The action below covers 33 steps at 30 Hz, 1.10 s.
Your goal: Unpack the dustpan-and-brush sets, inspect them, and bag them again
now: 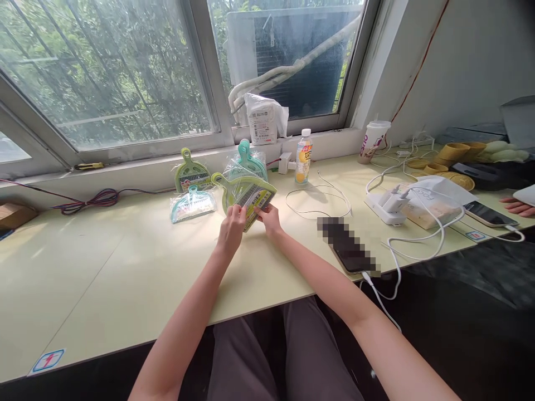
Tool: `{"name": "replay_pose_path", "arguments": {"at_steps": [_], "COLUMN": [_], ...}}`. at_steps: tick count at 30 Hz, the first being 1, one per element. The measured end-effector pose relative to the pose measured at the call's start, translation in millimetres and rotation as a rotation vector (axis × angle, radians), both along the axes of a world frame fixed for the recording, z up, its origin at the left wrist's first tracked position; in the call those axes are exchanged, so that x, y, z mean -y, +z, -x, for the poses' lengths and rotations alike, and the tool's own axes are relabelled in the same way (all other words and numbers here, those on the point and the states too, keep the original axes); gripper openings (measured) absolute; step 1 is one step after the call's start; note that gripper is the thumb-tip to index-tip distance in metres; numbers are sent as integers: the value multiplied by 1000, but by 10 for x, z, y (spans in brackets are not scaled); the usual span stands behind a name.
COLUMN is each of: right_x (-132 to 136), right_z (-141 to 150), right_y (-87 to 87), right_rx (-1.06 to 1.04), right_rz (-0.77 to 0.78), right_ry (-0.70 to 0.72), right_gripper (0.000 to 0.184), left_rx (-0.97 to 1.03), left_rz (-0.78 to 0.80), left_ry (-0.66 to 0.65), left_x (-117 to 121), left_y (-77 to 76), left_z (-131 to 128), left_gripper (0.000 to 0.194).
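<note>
A: What lay farthest left on the bench [137, 278]?

B: A small brown cardboard box [15, 216], at the left end near the back edge. Right of it, a bundle of red and blue cables [98, 200] ran along that edge, below a yellow-and-black utility knife [89, 166] on the sill.

A: And then?

B: A light-blue plastic dustpan set [192, 206] in clear wrap lay near the back edge, just in front of an upright olive-green dustpan set [191, 174].

A: Where were the hands?

B: Right of those. The left hand [233, 224] had its grip closed on the lower side of a lime-green plastic dustpan with a grey brush and a yellow label [234, 190]. The right hand [270, 219] clasped its lower right part, thumb on the front. The piece was tilted, handle to the upper left, between the bench's front and back edges.

A: Anything behind it?

B: A teal plastic dustpan set [249, 161], propped at the back edge, and a white plastic-wrapped package [263, 120] above on the sill.

A: Farther right?

B: A clear bottle with a yellow-and-orange label [303, 159] stood near the back edge. A black phone [351, 250], partly pixelated, lay by the front edge. Beyond came a white paper cup [370, 143] near the back, a white power strip [387, 207], and another person's hand [518, 206] beside a second dark phone [491, 214].
</note>
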State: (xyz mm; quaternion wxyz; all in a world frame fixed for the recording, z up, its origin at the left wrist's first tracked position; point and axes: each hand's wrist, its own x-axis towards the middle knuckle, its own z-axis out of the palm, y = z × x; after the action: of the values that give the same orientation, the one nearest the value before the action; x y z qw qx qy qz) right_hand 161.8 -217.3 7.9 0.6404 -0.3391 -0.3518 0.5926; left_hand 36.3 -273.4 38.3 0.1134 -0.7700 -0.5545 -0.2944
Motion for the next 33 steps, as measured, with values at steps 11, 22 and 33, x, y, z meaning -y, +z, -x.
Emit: {"name": "replay_pose_path", "arguments": {"at_steps": [11,22,33], "right_x": [42,-14,-12], "right_z": [1,-34,-64], "right_y": [19,44,-3], "right_rx": [-39,-169,-167], "right_rz": [-10,-29,-31], "right_ry": [13,59,70], "right_gripper": [26,29,30], "left_rx": [80,1160,1438], "left_rz": [-9,-104,546], "left_ry": [-117,-36,-518], "left_x": [-74,-169,-175], "left_y": [-188,-51,-218], "left_z": [-40,96,-65], "left_gripper": [46,87,65]}}
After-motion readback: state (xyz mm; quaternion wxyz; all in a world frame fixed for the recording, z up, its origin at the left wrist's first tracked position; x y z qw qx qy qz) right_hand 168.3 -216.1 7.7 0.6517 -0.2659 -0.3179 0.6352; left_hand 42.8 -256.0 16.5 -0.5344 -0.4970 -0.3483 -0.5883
